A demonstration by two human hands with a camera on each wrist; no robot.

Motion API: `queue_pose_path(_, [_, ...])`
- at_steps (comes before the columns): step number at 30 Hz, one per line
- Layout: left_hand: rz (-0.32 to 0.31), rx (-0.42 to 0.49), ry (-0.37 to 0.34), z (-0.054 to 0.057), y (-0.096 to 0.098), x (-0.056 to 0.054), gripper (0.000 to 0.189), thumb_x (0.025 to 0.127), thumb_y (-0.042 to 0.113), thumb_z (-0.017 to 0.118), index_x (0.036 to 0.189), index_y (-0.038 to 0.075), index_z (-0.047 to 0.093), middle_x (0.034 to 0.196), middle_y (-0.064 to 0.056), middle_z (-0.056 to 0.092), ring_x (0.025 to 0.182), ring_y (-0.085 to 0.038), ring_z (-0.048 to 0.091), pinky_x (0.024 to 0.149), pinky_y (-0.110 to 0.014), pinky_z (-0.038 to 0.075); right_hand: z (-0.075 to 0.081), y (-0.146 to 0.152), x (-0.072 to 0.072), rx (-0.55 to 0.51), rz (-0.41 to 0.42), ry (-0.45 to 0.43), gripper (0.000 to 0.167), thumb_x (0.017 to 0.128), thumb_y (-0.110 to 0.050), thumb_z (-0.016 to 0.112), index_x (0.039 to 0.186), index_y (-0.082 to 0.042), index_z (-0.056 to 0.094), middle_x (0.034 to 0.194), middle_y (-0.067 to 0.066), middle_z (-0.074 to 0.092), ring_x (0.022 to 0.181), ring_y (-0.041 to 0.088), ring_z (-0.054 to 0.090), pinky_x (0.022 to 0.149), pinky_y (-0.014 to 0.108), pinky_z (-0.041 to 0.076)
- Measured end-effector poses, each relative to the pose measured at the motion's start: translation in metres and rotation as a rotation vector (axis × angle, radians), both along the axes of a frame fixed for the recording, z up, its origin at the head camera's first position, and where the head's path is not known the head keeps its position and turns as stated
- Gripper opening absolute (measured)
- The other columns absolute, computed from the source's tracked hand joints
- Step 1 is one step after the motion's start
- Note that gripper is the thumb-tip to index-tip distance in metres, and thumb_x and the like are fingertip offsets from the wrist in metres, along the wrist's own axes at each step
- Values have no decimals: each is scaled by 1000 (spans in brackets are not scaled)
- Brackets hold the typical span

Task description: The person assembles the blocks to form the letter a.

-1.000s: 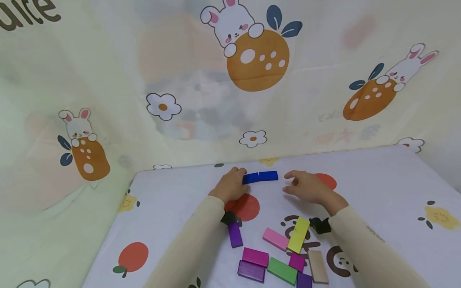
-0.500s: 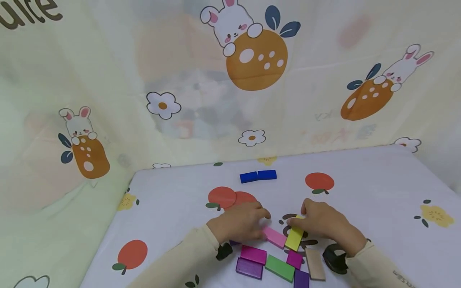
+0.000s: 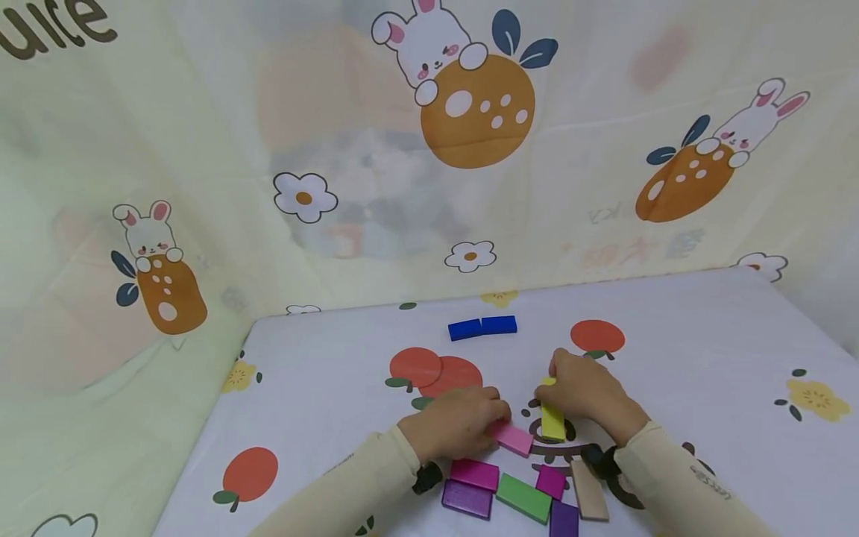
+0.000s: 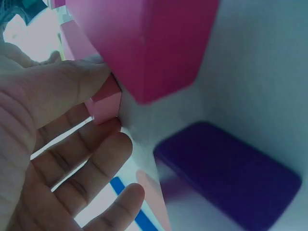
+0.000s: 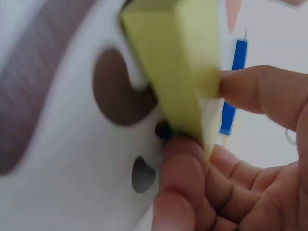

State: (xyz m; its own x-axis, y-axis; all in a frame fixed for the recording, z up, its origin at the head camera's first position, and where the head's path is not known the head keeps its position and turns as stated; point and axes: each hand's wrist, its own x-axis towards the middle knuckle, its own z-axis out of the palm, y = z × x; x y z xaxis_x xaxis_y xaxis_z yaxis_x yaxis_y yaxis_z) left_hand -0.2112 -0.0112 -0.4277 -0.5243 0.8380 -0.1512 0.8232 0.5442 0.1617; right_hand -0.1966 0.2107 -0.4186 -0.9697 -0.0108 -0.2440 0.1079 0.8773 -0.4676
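Observation:
My left hand (image 3: 456, 424) pinches the left end of a pink block (image 3: 513, 439) between thumb and fingers. In the left wrist view that pink block (image 4: 107, 103) sits at the thumb tip, and a purple block (image 4: 226, 173) lies near the fingertips. A yellow block (image 3: 553, 421) is gripped at its far end by my right hand (image 3: 587, 388). The right wrist view has the yellow block (image 5: 168, 57) close up, tilted, thumb on one side and curled fingers on the other. Both blocks lie apart from each other.
Nearer me sit a magenta block (image 3: 474, 475), a purple block (image 3: 467, 499), a green block (image 3: 523, 498), a small magenta block (image 3: 551, 482), a dark purple block (image 3: 564, 518) and a wood-coloured block (image 3: 590, 492). Two blue blocks (image 3: 499, 325) lie end to end farther back, before a hanging printed cloth (image 3: 376, 246).
Both hands have come back from beside the blue blocks to the nearer blocks. My right hand has taken the yellow block and shifted it away from me; my left has gripped the pink block.

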Motion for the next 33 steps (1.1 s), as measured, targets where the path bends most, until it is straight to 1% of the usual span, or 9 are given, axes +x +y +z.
queue_pose_path(4, [33,2,6,0,-1,-2,31,92,25,81,121,19,73,100,7,64,85,-4,54,79,-16,47,-3,5,-12,-37,-4,30,38,90,-28,75,104,2,57,77,8,57,65,22,55,58,33,44])
queue_pose_path(8, [92,0,-6,2,-4,-3,33,92,29,82,122,18,73,94,8,60,80,-4,52,74,-17,45,-4,9,-18,-60,-5,31,47,90,-33,77,112,4,57,84,10,60,72,22,56,61,33,44])
queue_pose_path(12, [141,0,17,5,-6,-6,34,91,31,82,120,17,73,93,8,60,79,-5,52,71,-18,46,1,11,-12,-41,23,-25,74,84,-38,84,133,7,52,96,12,64,82,24,58,66,36,49])
queue_pose_path(15, [161,6,41,6,-9,-11,33,91,32,83,119,17,73,97,7,64,83,-6,55,75,-19,48,3,11,-6,-37,88,-72,99,77,-38,90,149,7,40,100,12,62,88,26,57,69,38,51])
queue_pose_path(17, [173,14,44,5,-10,-15,33,90,31,83,118,17,73,100,7,66,86,-6,57,77,-20,50,3,10,-3,-45,122,-93,108,74,-35,93,153,7,34,100,11,60,89,25,56,71,38,51])
queue_pose_path(20, [187,30,35,2,-11,-20,31,90,30,83,117,17,73,98,7,65,86,-7,57,75,-20,49,2,9,-4,-51,155,-91,107,73,-27,94,154,8,33,99,10,59,89,25,55,73,38,51])
queue_pose_path(24, [192,49,17,1,-9,-26,30,91,29,83,116,15,73,91,7,60,81,-7,53,70,-20,46,0,9,-10,-49,157,-87,102,74,-21,92,153,8,35,102,11,59,91,26,55,74,39,54])
queue_pose_path(29, [211,58,17,1,-5,-33,31,91,30,83,117,15,73,90,6,59,79,-8,53,71,-20,45,-2,10,-22,-68,150,-76,102,74,-20,92,155,5,35,109,13,60,95,28,55,76,39,53])
queue_pose_path(33, [243,56,-12,2,-2,-37,32,91,30,82,118,15,73,90,6,59,79,-9,53,72,-21,45,-2,11,-31,-82,143,-59,101,75,-18,91,156,6,35,115,14,60,100,29,55,83,43,52])
